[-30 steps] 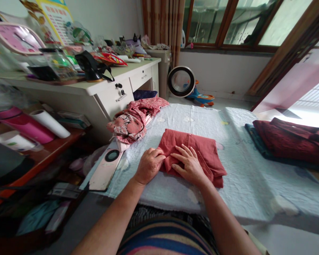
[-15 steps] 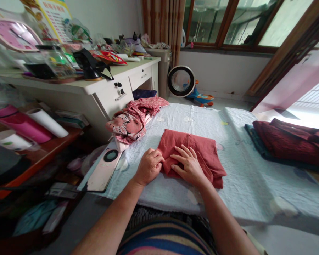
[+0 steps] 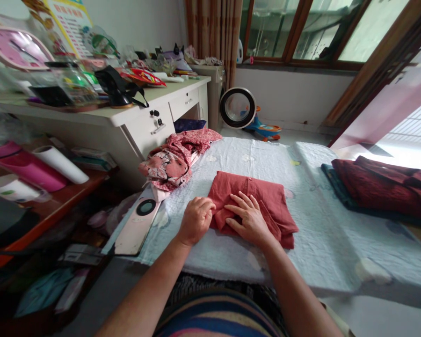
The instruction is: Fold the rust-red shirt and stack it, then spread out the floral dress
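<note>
Rust-red garment (image 3: 266, 199), folded to a rough rectangle, small button at far edge, layered folds at near-right corner; lying mid-bed on pale-blue quilt (image 3: 319, 243), towards near side. Left hand (image 3: 195, 220): grip curled shut on garment's left edge. Right hand (image 3: 250, 220): grip apart, fingers spread flat on cloth. Floral garment (image 3: 171, 161) far left; dark-red stack (image 3: 382, 187) at right.
</note>
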Demonstrator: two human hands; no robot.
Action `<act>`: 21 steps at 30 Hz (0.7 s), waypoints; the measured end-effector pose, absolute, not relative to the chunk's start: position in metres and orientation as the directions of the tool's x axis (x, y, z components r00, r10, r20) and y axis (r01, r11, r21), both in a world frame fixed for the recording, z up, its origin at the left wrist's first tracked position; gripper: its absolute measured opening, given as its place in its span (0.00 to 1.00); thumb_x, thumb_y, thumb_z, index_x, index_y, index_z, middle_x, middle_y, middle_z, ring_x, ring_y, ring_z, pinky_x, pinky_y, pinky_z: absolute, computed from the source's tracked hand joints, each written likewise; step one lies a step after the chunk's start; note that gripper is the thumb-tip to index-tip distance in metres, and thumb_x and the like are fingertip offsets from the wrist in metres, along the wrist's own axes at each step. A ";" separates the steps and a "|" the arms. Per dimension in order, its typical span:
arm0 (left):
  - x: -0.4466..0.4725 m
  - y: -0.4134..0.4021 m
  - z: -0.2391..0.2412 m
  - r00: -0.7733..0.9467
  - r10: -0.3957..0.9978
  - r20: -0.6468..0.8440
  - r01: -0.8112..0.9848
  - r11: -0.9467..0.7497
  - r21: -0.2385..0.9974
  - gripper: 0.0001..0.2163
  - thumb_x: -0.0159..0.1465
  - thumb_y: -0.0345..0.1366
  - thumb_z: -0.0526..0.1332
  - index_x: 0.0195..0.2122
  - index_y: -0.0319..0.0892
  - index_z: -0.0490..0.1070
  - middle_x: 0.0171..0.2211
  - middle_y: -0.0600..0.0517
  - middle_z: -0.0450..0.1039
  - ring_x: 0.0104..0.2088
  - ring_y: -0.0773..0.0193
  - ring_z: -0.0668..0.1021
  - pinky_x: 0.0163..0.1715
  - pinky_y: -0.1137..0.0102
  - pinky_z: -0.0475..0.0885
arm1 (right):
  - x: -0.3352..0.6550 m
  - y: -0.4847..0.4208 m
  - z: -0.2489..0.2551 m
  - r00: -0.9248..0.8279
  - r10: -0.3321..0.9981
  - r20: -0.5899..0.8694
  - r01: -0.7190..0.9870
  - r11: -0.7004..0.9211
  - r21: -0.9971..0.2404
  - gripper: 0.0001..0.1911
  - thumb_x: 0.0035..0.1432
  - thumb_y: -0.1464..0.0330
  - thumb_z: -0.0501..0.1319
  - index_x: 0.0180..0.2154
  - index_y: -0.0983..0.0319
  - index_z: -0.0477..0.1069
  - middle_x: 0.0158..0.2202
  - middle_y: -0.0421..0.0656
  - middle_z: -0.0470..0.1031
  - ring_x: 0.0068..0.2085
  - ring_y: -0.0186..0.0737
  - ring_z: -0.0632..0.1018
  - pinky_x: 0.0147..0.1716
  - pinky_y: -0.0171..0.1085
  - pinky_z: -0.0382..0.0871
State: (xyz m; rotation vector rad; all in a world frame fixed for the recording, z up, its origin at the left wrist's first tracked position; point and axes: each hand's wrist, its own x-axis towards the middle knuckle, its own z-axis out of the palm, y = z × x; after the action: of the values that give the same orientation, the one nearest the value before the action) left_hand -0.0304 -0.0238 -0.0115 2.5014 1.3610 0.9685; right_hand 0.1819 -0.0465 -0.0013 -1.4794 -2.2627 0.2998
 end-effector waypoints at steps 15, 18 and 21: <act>-0.017 -0.005 0.017 0.290 0.804 0.519 0.777 -0.515 0.363 0.10 0.62 0.24 0.52 0.38 0.42 0.70 0.43 0.47 0.74 0.46 0.57 0.75 0.49 0.61 0.70 | 0.188 -0.048 0.027 -0.370 0.923 0.108 0.759 0.368 -0.538 0.29 0.64 0.57 0.55 0.64 0.59 0.61 0.68 0.47 0.56 0.69 0.46 0.56 0.67 0.54 0.46; 0.004 0.010 0.030 0.411 0.740 0.532 0.700 -0.630 0.336 0.12 0.66 0.28 0.51 0.47 0.41 0.70 0.54 0.44 0.71 0.56 0.56 0.71 0.58 0.57 0.66 | 0.199 -0.039 0.037 -0.320 0.927 0.193 0.747 0.372 -0.551 0.25 0.68 0.60 0.49 0.63 0.57 0.61 0.67 0.46 0.59 0.68 0.43 0.59 0.65 0.51 0.51; 0.030 0.024 0.028 0.532 0.709 0.463 0.674 -0.685 0.275 0.17 0.68 0.32 0.52 0.57 0.38 0.66 0.62 0.42 0.64 0.64 0.53 0.64 0.63 0.54 0.61 | 0.210 -0.023 0.031 -0.180 0.945 0.275 0.830 0.295 -0.473 0.25 0.68 0.63 0.47 0.63 0.62 0.60 0.67 0.50 0.59 0.68 0.45 0.57 0.66 0.50 0.51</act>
State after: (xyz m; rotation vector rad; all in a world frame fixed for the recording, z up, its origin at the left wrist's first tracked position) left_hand 0.0299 0.0235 0.0284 2.6941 1.2178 0.8596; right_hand 0.2102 -0.0233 0.0314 -1.5778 -2.0554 0.2926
